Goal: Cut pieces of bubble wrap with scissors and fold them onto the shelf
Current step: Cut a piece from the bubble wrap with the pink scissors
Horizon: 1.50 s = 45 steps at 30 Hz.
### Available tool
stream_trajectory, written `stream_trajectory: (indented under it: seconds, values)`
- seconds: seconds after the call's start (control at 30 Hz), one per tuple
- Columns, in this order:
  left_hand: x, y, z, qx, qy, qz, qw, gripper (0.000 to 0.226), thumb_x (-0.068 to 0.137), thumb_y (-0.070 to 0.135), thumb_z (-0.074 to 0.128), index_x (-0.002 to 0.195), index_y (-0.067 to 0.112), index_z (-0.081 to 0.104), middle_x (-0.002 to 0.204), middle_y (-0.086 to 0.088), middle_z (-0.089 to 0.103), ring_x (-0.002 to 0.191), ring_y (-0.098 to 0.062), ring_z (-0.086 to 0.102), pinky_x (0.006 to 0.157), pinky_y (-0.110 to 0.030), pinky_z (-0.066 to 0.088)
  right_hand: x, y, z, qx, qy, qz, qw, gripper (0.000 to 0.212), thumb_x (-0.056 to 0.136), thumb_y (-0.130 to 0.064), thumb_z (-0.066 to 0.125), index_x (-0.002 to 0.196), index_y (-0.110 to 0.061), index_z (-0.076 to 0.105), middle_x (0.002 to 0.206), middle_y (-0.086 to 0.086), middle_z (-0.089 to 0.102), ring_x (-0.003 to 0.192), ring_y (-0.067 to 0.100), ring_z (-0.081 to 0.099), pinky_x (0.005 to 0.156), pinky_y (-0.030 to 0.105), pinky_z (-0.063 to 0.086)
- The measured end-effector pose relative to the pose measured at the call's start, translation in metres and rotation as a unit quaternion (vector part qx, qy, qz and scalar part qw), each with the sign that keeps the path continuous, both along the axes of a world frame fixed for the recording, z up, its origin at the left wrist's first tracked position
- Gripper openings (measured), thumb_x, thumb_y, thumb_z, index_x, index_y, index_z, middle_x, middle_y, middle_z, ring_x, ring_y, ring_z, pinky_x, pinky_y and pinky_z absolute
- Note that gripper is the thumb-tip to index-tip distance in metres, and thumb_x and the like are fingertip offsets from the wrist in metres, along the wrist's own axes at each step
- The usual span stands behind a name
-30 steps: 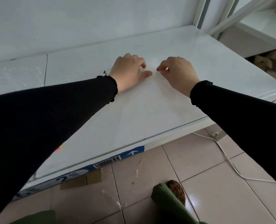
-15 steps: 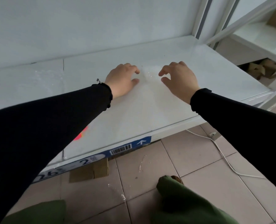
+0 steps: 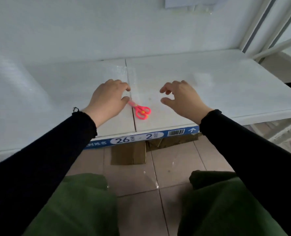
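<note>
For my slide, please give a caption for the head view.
Both hands hover above a white shelf, pink scissors between them.

Both arms wear long, close-fitting black sleeves [image 3: 52, 150] that end at the wrists in narrow, slightly ruffled cuffs. A short loose thread [image 3: 75, 109] sticks up from the left cuff. The left hand [image 3: 108, 99] and right hand [image 3: 183, 99] are bare. The legs are covered in dark green trousers [image 3: 76, 206] of plain, soft-looking cloth.
</note>
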<state>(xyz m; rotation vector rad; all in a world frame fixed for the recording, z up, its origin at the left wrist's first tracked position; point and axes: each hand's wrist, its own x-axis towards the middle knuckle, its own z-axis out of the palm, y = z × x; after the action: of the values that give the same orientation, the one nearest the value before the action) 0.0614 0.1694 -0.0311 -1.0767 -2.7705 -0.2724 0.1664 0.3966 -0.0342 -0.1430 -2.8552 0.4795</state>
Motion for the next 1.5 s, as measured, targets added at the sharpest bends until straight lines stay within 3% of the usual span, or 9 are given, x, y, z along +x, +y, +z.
stream_trajectory:
  seconds: [0.33, 0.57, 0.77, 0.93, 1.1, 1.23, 1.33, 1.4, 1.5]
  values:
    - [0.0, -0.031, -0.046, 0.057, -0.043, 0.061, 0.996, 0.036, 0.099, 0.027, 0.056, 0.133, 0.014, 0.059, 0.131, -0.007, 0.061, 0.12, -0.028, 0.052, 0.096, -0.039, 0.044, -0.021, -0.059, -0.037, -0.016, -0.026, -0.045, 0.999, 0.028, 0.094, -0.036, 0.061, 0.118, -0.021, 0.066, 0.107, -0.001, 0.067, 0.106, 0.023, 0.055, 0.075, 0.033, 0.04]
    - [-0.021, 0.006, -0.054, 0.044, -0.04, 0.037, 0.998, 0.034, 0.089, 0.03, 0.068, 0.117, 0.015, 0.059, 0.117, -0.007, 0.057, 0.11, -0.028, 0.052, 0.089, -0.039, 0.047, -0.033, -0.056, -0.049, 0.013, -0.042, -0.05, 0.998, 0.026, 0.091, -0.041, 0.06, 0.101, -0.018, 0.065, 0.096, 0.001, 0.063, 0.09, 0.021, 0.053, 0.069, 0.031, 0.033]
    - [-0.036, 0.014, -0.064, 0.018, -0.045, 0.031, 0.998, 0.055, 0.083, 0.056, 0.069, 0.123, 0.021, 0.058, 0.119, -0.003, 0.057, 0.112, -0.026, 0.052, 0.086, -0.039, 0.044, -0.046, -0.058, -0.052, 0.024, -0.079, -0.053, 0.995, 0.032, 0.087, -0.049, 0.064, 0.095, -0.019, 0.068, 0.093, 0.001, 0.057, 0.087, 0.019, 0.049, 0.068, 0.03, 0.034]
    - [-0.04, 0.013, -0.067, 0.019, -0.042, 0.036, 0.998, 0.04, 0.09, 0.032, 0.061, 0.129, 0.022, 0.057, 0.125, -0.004, 0.06, 0.113, -0.029, 0.056, 0.087, -0.041, 0.045, -0.049, -0.058, -0.057, 0.033, -0.07, -0.055, 0.995, 0.031, 0.087, -0.049, 0.066, 0.094, -0.019, 0.069, 0.093, 0.0, 0.054, 0.088, 0.021, 0.051, 0.069, 0.03, 0.035]
    - [-0.036, 0.009, -0.06, 0.119, -0.018, 0.083, 0.989, 0.026, 0.093, 0.018, 0.056, 0.114, 0.024, 0.069, 0.111, -0.002, 0.068, 0.105, -0.027, 0.06, 0.083, -0.041, 0.047, -0.046, -0.052, -0.052, 0.007, -0.082, -0.057, 0.995, 0.029, 0.087, -0.045, 0.067, 0.096, -0.017, 0.067, 0.094, 0.002, 0.06, 0.086, 0.022, 0.053, 0.07, 0.031, 0.035]
    - [-0.031, 0.013, -0.045, 0.258, -0.071, 0.11, 0.957, 0.015, 0.091, 0.034, 0.065, 0.104, 0.03, 0.07, 0.106, 0.014, 0.07, 0.103, -0.008, 0.062, 0.084, -0.031, 0.048, -0.039, -0.042, -0.039, -0.045, -0.05, -0.051, 0.996, 0.022, 0.087, -0.036, 0.069, 0.097, -0.017, 0.068, 0.087, 0.0, 0.066, 0.081, 0.022, 0.058, 0.064, 0.03, 0.033]
    - [-0.029, 0.019, -0.036, 0.421, -0.201, 0.107, 0.878, 0.025, 0.086, 0.031, 0.074, 0.109, 0.023, 0.068, 0.112, 0.014, 0.067, 0.107, -0.003, 0.061, 0.091, -0.019, 0.048, -0.032, -0.032, -0.029, -0.104, -0.011, -0.047, 0.993, 0.018, 0.085, -0.036, 0.073, 0.092, -0.02, 0.069, 0.083, -0.005, 0.066, 0.077, 0.018, 0.059, 0.058, 0.027, 0.036]
    - [-0.026, 0.022, -0.032, 0.464, -0.209, 0.117, 0.853, 0.037, 0.083, 0.035, 0.076, 0.115, 0.023, 0.063, 0.121, 0.008, 0.056, 0.114, -0.007, 0.055, 0.096, -0.021, 0.045, -0.026, -0.026, -0.023, -0.184, 0.016, -0.044, 0.982, 0.016, 0.082, -0.032, 0.077, 0.088, -0.02, 0.07, 0.077, -0.011, 0.068, 0.073, 0.014, 0.063, 0.058, 0.026, 0.042]
    - [-0.014, 0.028, -0.022, 0.508, -0.199, 0.141, 0.826, 0.04, 0.082, 0.045, 0.074, 0.11, 0.021, 0.059, 0.101, 0.005, 0.05, 0.089, -0.01, 0.052, 0.081, -0.024, 0.044, -0.02, -0.026, -0.014, -0.305, 0.031, -0.027, 0.951, 0.012, 0.08, -0.018, 0.079, 0.088, -0.012, 0.073, 0.071, -0.017, 0.071, 0.063, 0.003, 0.064, 0.057, 0.016, 0.044]
